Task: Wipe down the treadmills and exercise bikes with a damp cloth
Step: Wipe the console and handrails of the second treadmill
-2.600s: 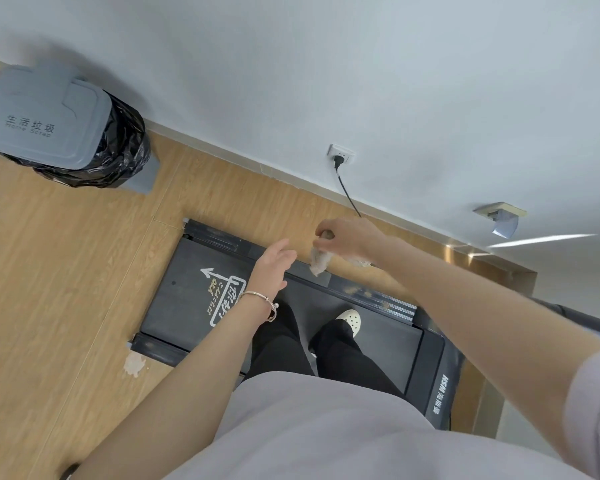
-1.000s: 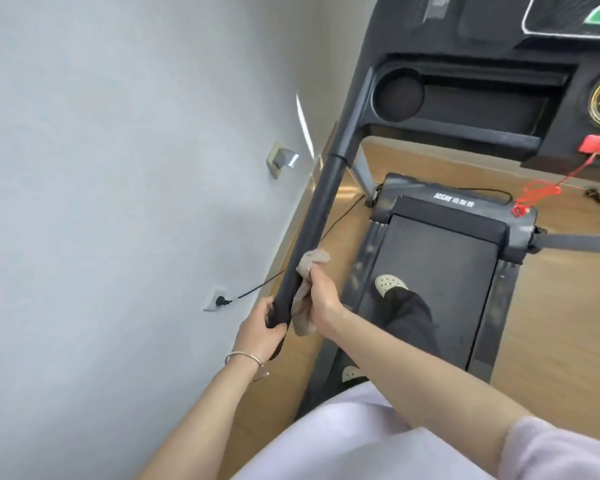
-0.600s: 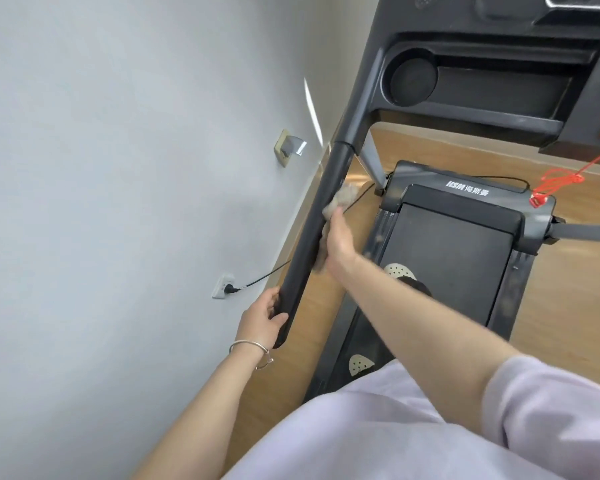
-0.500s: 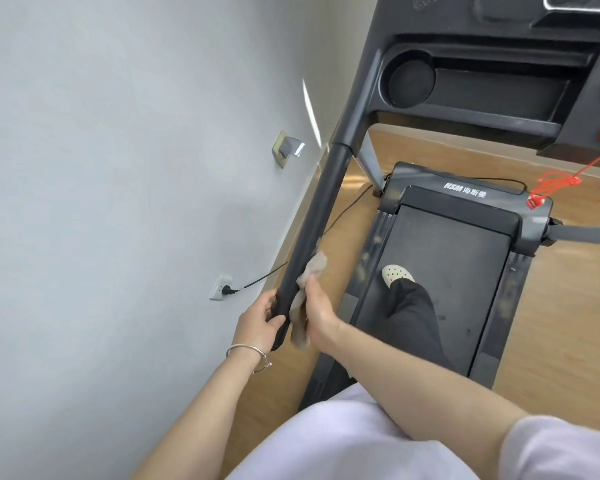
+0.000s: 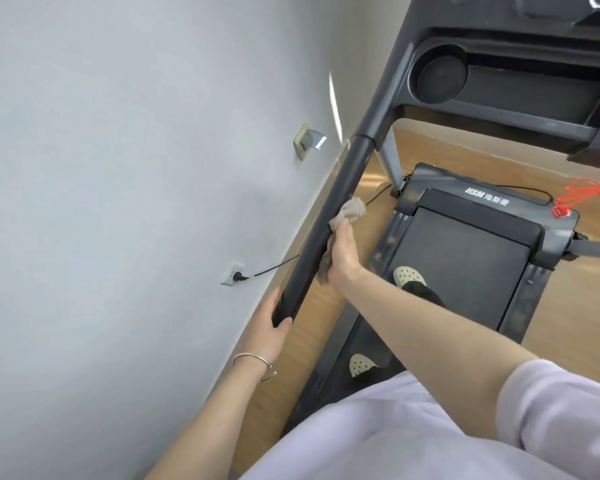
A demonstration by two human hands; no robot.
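Note:
I stand on a black treadmill (image 5: pixel 458 258). Its left handrail (image 5: pixel 329 223), a long black padded bar, runs from the console down toward me. My left hand (image 5: pixel 269 322) grips the near end of that bar. My right hand (image 5: pixel 342 256) holds a crumpled beige cloth (image 5: pixel 349 211) against the inner side of the bar, about halfway along it. Part of the cloth bunches up beyond my fingertips and part hangs below my palm.
A grey wall (image 5: pixel 118 168) stands close on the left, with a socket and plugged cable (image 5: pixel 234 273) and a small metal bracket (image 5: pixel 309 140). The console tray with cup holder (image 5: pixel 440 76) is ahead. A red safety cord (image 5: pixel 582 195) hangs at right. Wooden floor surrounds the treadmill.
My right hand has slid the cloth up the handrail, away from my left hand, after being drawn down beside it half a second ago. My left hand keeps its grip on the bar's end.

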